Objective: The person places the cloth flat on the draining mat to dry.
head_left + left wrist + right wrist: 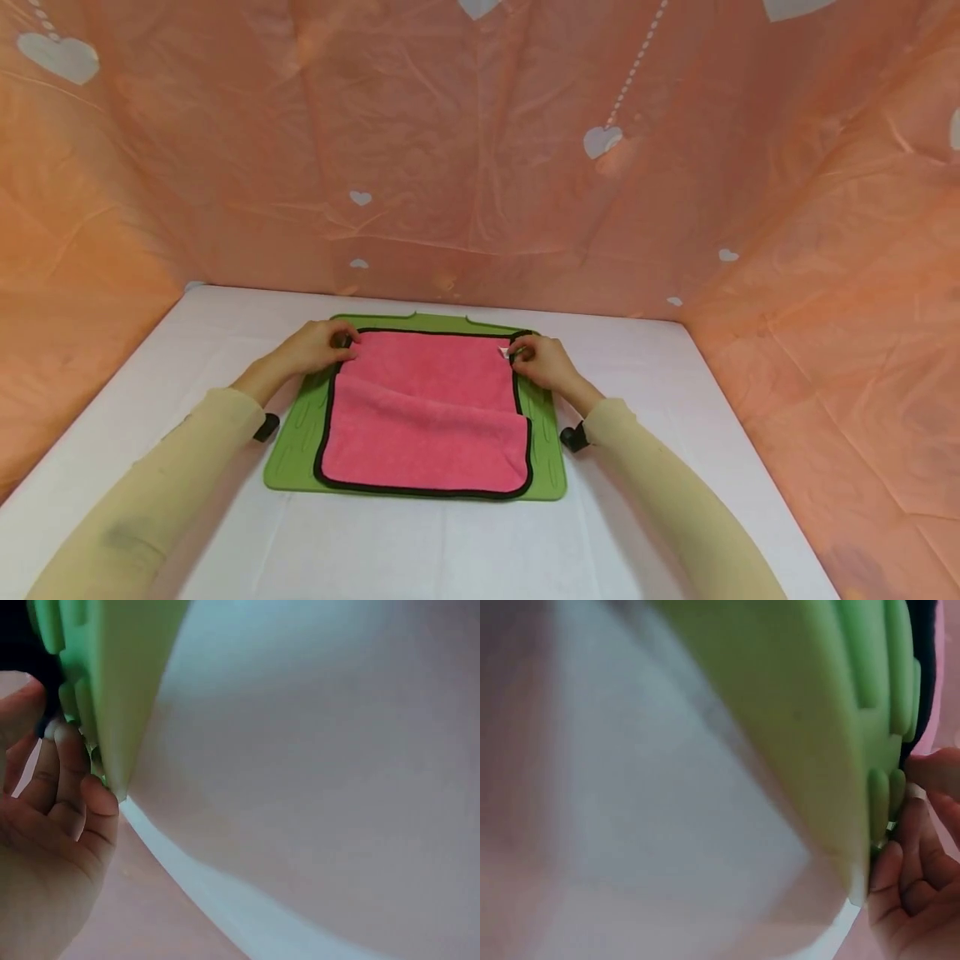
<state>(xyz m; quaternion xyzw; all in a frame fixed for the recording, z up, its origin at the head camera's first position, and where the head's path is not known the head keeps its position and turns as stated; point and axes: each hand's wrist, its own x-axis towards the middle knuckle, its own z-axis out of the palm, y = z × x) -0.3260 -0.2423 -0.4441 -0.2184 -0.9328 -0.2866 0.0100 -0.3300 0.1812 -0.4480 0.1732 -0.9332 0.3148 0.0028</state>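
Observation:
A pink cloth with black edging [427, 450] lies on a green ribbed board [288, 458]. Its near part is folded over, with the fold running slightly aslant across the middle. At the far left corner, my left hand [313, 347] pinches the cloth's edge between thumb and fingers. My right hand [547, 365] pinches the far right edge, beside a small white tag [506, 352]. In the left wrist view, the left fingers [69, 754] meet the dark edging next to the board's ribs. The right wrist view has the right thumb [934, 769] on the edging, close to the ribs.
The board rests on a white-covered table [360, 550]. Orange sheeting with white hearts [465, 167] rises behind the table and along both sides. Black straps or mounts [574, 437] show at both wrists, beside the board.

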